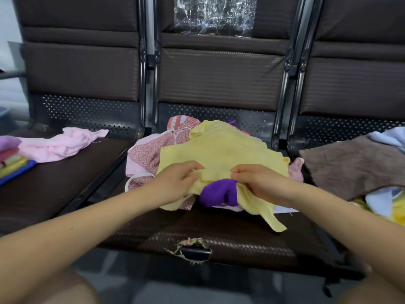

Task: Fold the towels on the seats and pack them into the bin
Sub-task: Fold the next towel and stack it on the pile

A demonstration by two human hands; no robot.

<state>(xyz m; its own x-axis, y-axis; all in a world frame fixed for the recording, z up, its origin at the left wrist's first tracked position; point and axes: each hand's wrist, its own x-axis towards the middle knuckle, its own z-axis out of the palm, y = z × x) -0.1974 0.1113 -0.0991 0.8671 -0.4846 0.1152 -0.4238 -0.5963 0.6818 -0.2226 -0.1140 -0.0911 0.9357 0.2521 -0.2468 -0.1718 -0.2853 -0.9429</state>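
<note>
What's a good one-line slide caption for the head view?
Both hands, left and right, pinch the near edge of a yellow towel atop the middle seat's pile.

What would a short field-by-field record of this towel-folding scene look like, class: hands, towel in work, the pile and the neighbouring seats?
left hand: pinches the near edge of the yellow towel
right hand: pinches the same edge
yellow towel: spread over the pile, not yet folded
purple towel: under the yellow one, between the hands
patterned pink cloth: in the pile, middle seat
pink towel: crumpled, left seat
folded stack: left seat, at the frame edge
brown towel: right seat
bin: not in view
</note>
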